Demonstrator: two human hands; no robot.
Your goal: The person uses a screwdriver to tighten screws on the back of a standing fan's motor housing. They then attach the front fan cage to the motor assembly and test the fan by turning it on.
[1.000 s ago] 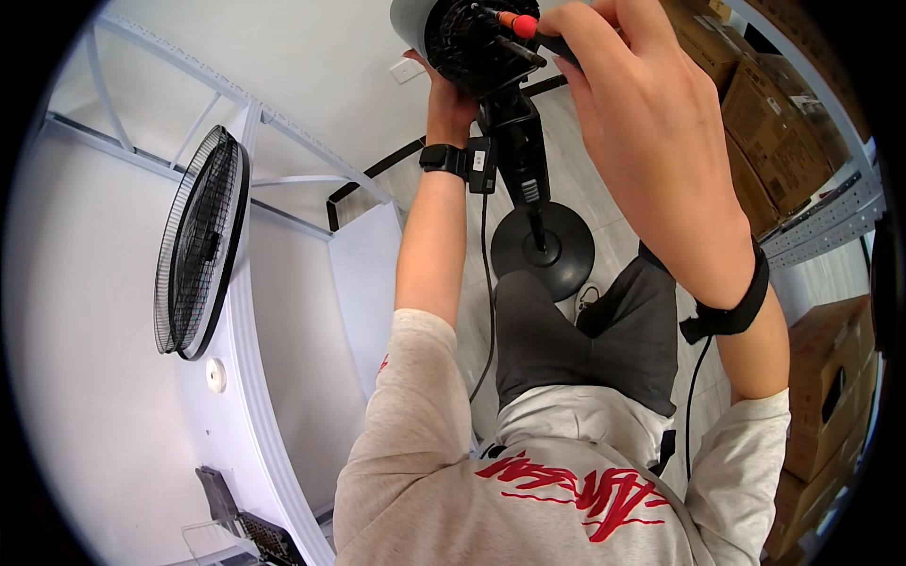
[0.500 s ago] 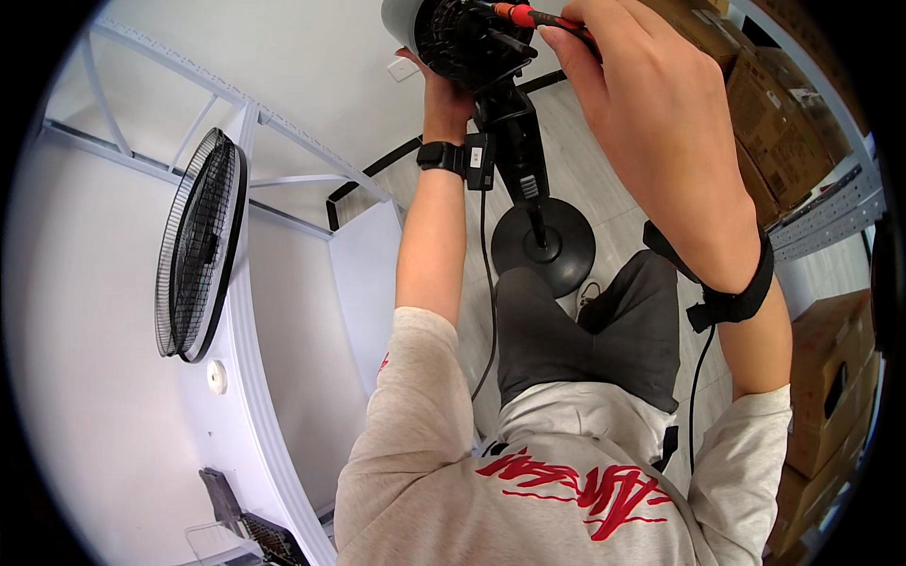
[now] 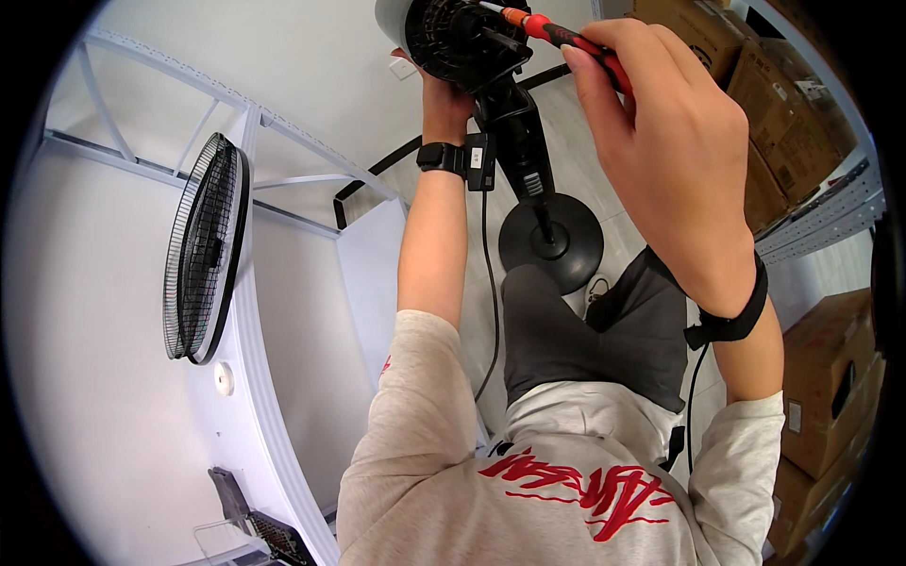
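Note:
At the top of the view stands the motor head (image 3: 462, 47) of a pedestal fan, its black inside exposed and a pale shell at its left. My left hand (image 3: 444, 94) grips this head from its left and underside; most of its fingers are hidden behind it. My right hand (image 3: 661, 123) is closed round the red and black handle of a screwdriver (image 3: 547, 30). The screwdriver's shaft points left over the motor head; whether its tip touches a screw is too small to tell. Below the head, the black stand (image 3: 514, 137) leads down to a round base (image 3: 566, 247) near my legs.
On the white table (image 3: 104, 377) at left lies a round black fan grille (image 3: 203, 250), beside a small white disc (image 3: 224, 379). A dark slotted part (image 3: 269, 538) sits at the table's near end. Cardboard boxes (image 3: 788, 123) fill the shelving at right. Cables hang from both wrists.
My right hand and the screwdriver have shifted a little right and down, with the handle more exposed. My left hand keeps its place on the motor head.

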